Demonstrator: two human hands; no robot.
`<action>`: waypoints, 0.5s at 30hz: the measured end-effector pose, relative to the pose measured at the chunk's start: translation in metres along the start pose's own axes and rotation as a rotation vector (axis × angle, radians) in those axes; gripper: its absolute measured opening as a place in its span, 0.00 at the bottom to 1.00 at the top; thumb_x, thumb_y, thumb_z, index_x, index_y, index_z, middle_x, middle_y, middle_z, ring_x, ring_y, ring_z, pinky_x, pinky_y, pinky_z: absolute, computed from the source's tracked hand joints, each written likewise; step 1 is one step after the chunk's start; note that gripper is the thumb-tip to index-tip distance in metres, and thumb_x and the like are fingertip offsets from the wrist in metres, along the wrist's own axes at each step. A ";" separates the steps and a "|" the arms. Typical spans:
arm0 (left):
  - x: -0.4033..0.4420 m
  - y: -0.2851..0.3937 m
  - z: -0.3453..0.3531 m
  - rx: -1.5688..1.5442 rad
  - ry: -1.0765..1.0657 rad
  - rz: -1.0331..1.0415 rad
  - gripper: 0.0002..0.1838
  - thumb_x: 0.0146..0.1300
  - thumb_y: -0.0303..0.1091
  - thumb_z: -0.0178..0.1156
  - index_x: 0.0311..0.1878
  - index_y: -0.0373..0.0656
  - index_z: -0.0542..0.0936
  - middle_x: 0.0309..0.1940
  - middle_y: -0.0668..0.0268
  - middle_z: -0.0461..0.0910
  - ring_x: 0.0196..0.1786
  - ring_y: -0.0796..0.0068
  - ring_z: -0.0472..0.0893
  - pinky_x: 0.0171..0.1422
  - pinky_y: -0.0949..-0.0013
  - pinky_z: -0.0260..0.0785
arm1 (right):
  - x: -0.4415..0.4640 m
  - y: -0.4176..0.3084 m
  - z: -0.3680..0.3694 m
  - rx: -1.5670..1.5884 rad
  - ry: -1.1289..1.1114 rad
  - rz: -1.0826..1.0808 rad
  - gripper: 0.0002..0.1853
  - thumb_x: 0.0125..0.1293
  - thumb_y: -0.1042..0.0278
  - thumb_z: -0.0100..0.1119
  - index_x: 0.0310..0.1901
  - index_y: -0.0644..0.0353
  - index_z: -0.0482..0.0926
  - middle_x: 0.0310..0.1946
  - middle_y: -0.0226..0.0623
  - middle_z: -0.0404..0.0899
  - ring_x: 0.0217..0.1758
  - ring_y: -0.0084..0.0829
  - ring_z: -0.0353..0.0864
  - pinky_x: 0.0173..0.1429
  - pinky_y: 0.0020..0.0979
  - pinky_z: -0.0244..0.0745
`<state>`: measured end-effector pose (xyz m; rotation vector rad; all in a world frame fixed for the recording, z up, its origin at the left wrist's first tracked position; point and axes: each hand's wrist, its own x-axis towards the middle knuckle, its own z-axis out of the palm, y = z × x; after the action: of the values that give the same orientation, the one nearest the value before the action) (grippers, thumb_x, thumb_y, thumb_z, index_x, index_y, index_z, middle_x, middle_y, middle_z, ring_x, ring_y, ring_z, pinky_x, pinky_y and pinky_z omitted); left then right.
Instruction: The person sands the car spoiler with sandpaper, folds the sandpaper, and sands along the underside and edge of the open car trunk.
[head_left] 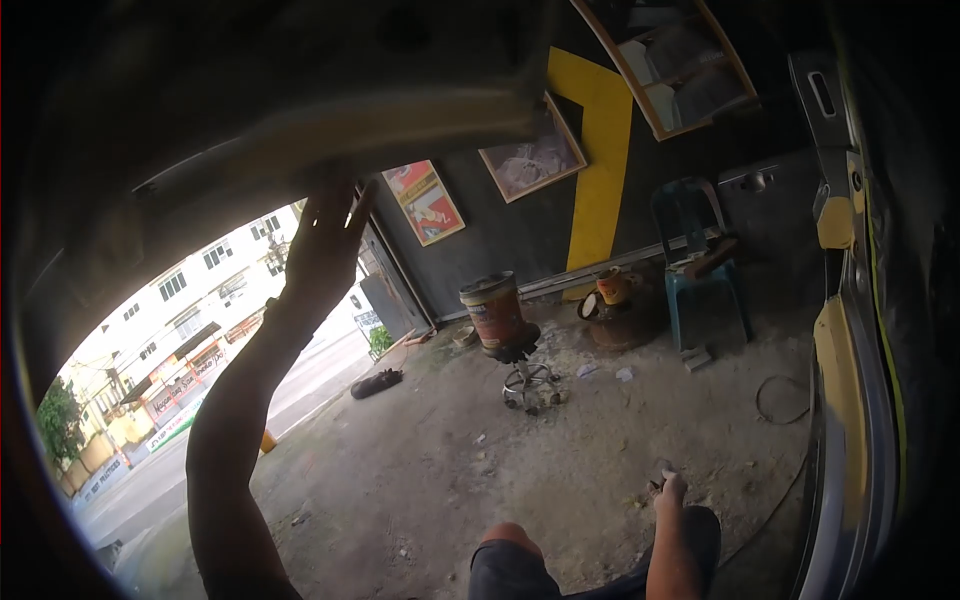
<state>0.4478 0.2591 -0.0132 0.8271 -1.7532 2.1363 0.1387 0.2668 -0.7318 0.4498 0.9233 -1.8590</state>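
Note:
My left arm reaches up, and my left hand [325, 240] lies against the lower edge of a dark car body panel [400, 125] overhead. Its fingers are stretched out and slightly apart, in shadow, with the tips meeting the panel edge. Low on the right, my right hand [670, 487] is closed above my right knee [700, 525]. Something small and dark shows at its fingers, too small to name. My left knee [510, 540] is bent beside it.
A paint bucket [495, 312] stands on a wheeled stool base [532, 385]. Behind are a green plastic chair [690, 290] and small cans [612, 287]. A door frame with yellow patches [840, 350] rises at right. A hose [775, 510] lies on the concrete floor [420, 480]. The street is left.

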 end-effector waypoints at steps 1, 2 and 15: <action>0.016 0.006 0.005 -0.048 0.078 0.029 0.38 0.64 0.28 0.59 0.78 0.43 0.59 0.80 0.47 0.49 0.83 0.51 0.47 0.85 0.52 0.42 | -0.013 -0.005 0.004 0.021 -0.042 -0.035 0.23 0.70 0.68 0.56 0.66 0.60 0.69 0.61 0.48 0.68 0.58 0.49 0.72 0.52 0.47 0.77; 0.029 0.015 0.006 -0.068 0.088 0.058 0.38 0.62 0.23 0.56 0.78 0.42 0.60 0.80 0.47 0.49 0.83 0.50 0.48 0.85 0.53 0.42 | -0.019 -0.008 0.009 0.032 -0.051 -0.032 0.23 0.70 0.68 0.56 0.66 0.60 0.69 0.61 0.48 0.68 0.58 0.49 0.72 0.52 0.47 0.77; 0.189 0.130 0.089 -0.493 0.127 0.210 0.39 0.53 0.27 0.57 0.74 0.40 0.66 0.77 0.53 0.60 0.81 0.56 0.54 0.85 0.52 0.40 | -0.042 0.033 0.011 -0.201 -0.116 -0.041 0.19 0.70 0.67 0.59 0.59 0.64 0.73 0.51 0.45 0.74 0.48 0.43 0.77 0.43 0.42 0.80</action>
<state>0.2501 0.1137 -0.0007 0.3836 -2.2369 1.6942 0.1882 0.2757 -0.7103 0.1992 1.0339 -1.7875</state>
